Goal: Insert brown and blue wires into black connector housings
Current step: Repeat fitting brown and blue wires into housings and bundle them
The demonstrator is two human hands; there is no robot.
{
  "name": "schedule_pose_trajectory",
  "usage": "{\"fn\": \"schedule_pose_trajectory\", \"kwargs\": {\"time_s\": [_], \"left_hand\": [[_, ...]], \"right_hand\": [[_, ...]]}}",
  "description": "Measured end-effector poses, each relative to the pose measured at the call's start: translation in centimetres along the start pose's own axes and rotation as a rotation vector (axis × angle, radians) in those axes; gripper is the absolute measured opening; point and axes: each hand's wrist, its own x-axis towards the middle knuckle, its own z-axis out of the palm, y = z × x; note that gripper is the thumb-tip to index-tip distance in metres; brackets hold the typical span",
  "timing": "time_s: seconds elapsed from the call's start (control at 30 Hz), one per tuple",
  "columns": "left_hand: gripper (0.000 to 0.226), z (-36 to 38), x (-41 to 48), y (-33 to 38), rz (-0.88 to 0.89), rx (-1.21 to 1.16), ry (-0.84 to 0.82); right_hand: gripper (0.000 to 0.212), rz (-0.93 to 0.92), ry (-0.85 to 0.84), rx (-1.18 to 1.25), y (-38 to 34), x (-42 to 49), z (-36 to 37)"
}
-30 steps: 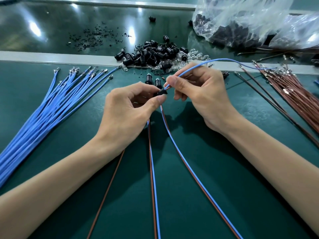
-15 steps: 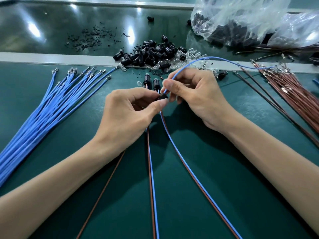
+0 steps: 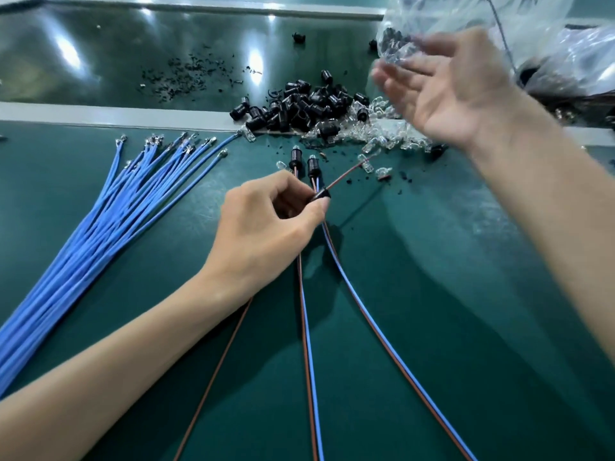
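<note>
A matte green work mat [image 3: 449, 327] covered the lower two thirds of the frame. Above it a pale grey strip [image 3: 100, 114] ran in from the left edge. Behind that, a glossy dark green surface [image 3: 100, 78] showed white patches of glare [image 3: 65, 49] from overhead light. A pale edge [image 3: 199, 8] crossed the top.

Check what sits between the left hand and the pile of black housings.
Head view: two wired black housings lie on the green mat between the left hand and the pile, a small clear part beside them.
</note>
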Motion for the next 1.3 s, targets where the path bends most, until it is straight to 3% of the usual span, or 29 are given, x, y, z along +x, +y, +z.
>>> {"fn": "schedule_pose_trajectory", "kwargs": {"time_s": [0.1,0.17,0.23,0.3,0.5,0.57,0.7,0.9,1.13,1.2,1.3], "left_hand": [[0.013,0.1,0.1,-0.3,-0.010,0.024,-0.030],[0.012,0.2,0.1,-0.3,-0.013,0.043,-0.018],[0.015,0.1,0.0,-0.3,0.013,0.075,-0.015],[0.017,-0.1,0.0,-0.2,0.043,0.088,-0.018],[0.018,-0.2,0.0,0.1,0.101,0.112,-0.035],[0.019,-0.2,-0.2,0.2,0.112,0.133,-0.055],[0.019,-0.2,-0.5,0.4,0.224,0.234,-0.023],[0.020,-0.3,-0.9,0.2,0.443,0.420,0.115],[0.018,-0.1,-0.7,-0.2,0.235,0.473,0.029],[0.020,0.1,-0.7,-0.1,0.285,0.429,0.018],[0.023,-0.1,-0.7,0.2,0.327,0.346,0.001]], "right_hand": [[0.024,-0.274,-0.357,-0.852,2.6,-0.4,6.3],[0.025,-0.438,-0.605,-1.246,4.4,-0.3,10.4],[0.034,-0.450,-0.789,-1.525,6.6,-0.1,13.2],[0.035,-0.424,-0.867,-1.627,9.0,0.3,14.6],[0.020,-0.480,-0.914,-1.582,11.2,0.5,13.9],[0.011,-0.521,-0.881,-1.611,10.9,0.3,13.6],[0.028,-0.681,-0.671,-1.600,8.3,-0.5,10.4],[0.007,-0.909,-0.287,-1.578,3.9,-1.4,-0.6],[0.010,-0.751,0.336,-1.253,2.1,-2.2,-11.1],[0.008,-0.740,0.366,-1.158,1.9,-2.1,-11.4],[0.011,-0.714,0.149,-1.033,2.8,-2.4,-8.8]]}}
